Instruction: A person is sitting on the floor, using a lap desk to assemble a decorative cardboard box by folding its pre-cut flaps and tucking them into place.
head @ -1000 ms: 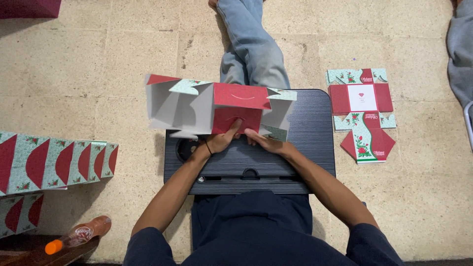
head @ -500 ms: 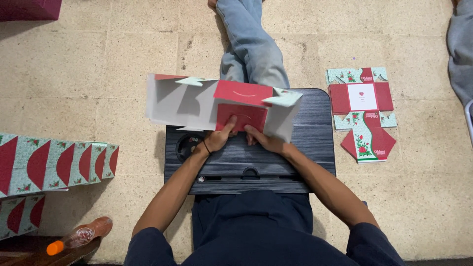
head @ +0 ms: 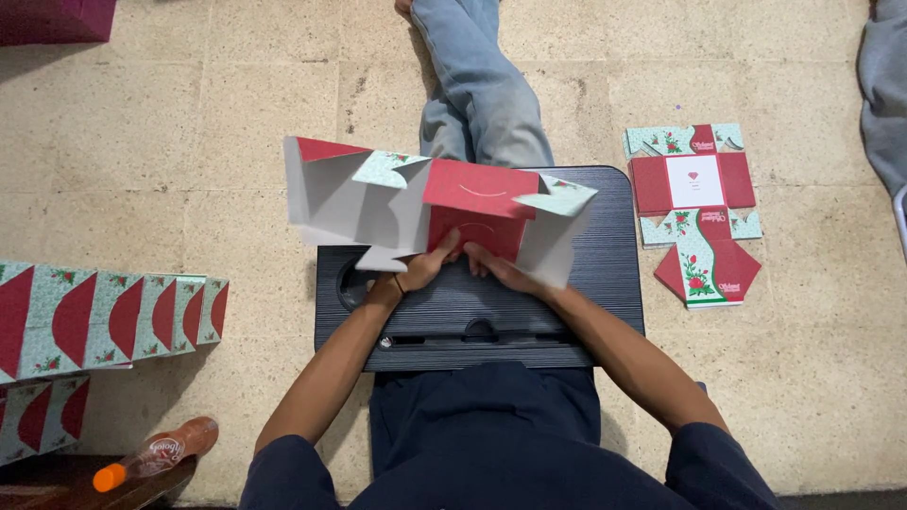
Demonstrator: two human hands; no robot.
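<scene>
The person sits on the tiled floor [head: 170, 142] with a black ridged bench [head: 586, 283] across the lap, one leg in jeans [head: 477, 90] stretched out toward twelve o'clock. On the far edge of the bench stands a half-folded cardboard box [head: 472, 189], red and pale green outside, plain grey inside. Its long axis runs from nine o'clock to three o'clock, and its red middle panel faces the person, tilted a little. A grey flap with a red corner sticks up at the nine o'clock end, and a pale green flap juts out at the three o'clock end.

Both hands meet at the lower edge of the red panel. The left hand [head: 427, 267] has its fingers pressed together against the card, a dark band round the wrist. The right hand [head: 496, 269] lies just beside it, fingers flat and close together, pushing on the same panel; neither pinches anything that I can see.

At three o'clock from the bench, on the floor, lie flat unfolded box sheets [head: 694, 212], red with a white square in the middle and pale green flaps with red flowers. At nine o'clock a row of finished boxes [head: 113, 321] stands side by side, pale green with red curved shapes. Near seven o'clock a bottle [head: 156, 455] with an orange cap lies on its side.
</scene>
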